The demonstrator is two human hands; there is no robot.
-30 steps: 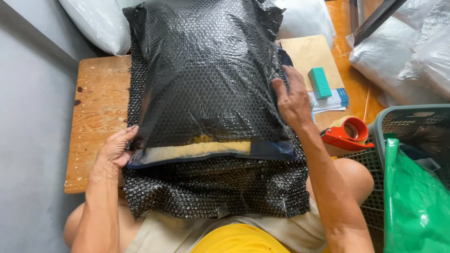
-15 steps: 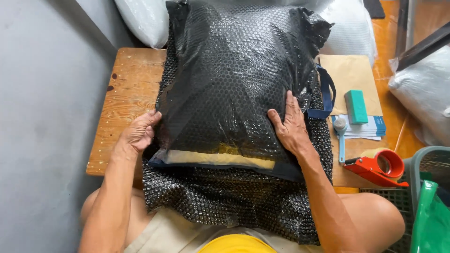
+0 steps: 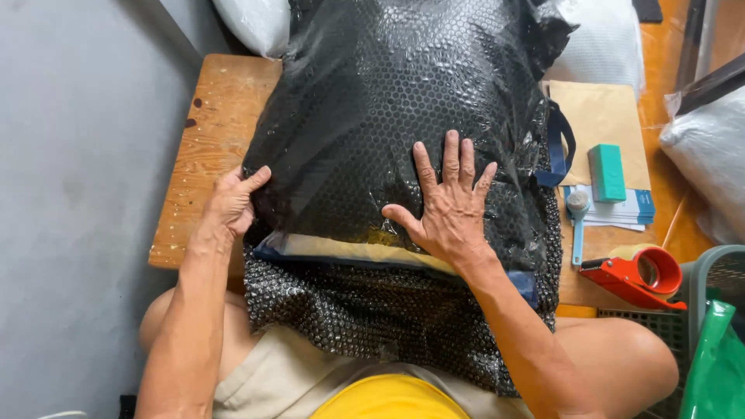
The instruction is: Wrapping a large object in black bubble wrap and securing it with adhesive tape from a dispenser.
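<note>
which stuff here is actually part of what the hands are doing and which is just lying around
In hand:
black bubble-wrapped parcel
loose bubble wrap flap
left hand, gripping the parcel's edge
right hand, pressed flat on top

Lying about:
red tape dispenser
teal block
brown envelope
green basket

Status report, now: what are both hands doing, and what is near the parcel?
Left hand grips parcel's left edge. Right hand flat, fingers spread, on black bubble-wrap parcel. Parcel overhangs wooden table onto lap. Red tape dispenser lies right, apart.
</note>
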